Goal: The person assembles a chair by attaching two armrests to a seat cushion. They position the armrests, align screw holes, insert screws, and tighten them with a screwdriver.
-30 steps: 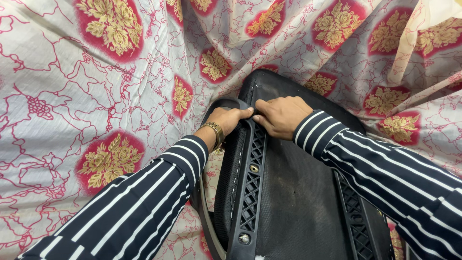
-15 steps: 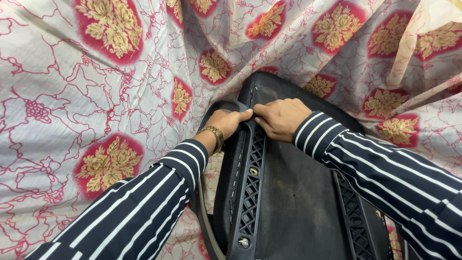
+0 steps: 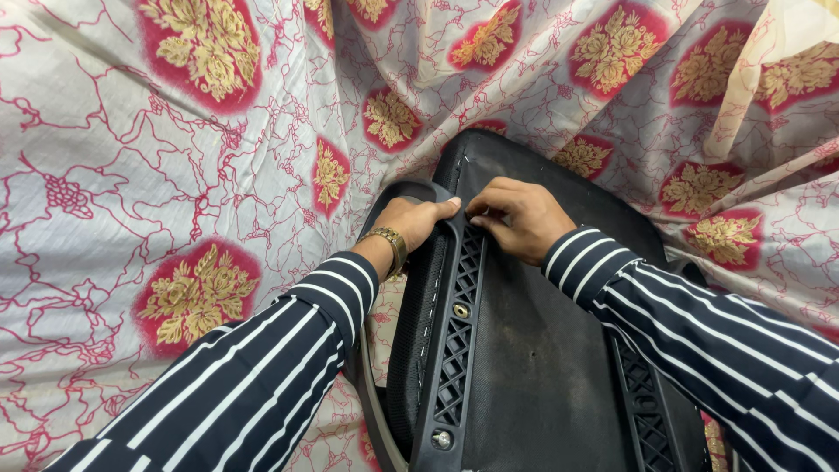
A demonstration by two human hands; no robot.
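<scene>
both hands curl closed, left hand [image 3: 418,220] and right hand [image 3: 517,217] pinching the black chair back [image 3: 524,367] rim.

Both arms wear long dark sleeves [image 3: 262,385] with thin white stripes. The cuffs sit snug at the wrists. A gold watch [image 3: 391,247] is on the left wrist.

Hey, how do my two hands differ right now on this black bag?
The left hand wraps around the bag's curved handle at the black bag's edge, while the right hand lies on top of the bag with its fingers curled, pinching near the lattice strip. The left wrist wears a gold bracelet; the right wrist shows none. Both come out of dark sleeves with white stripes, and the thumbs nearly meet.
</scene>
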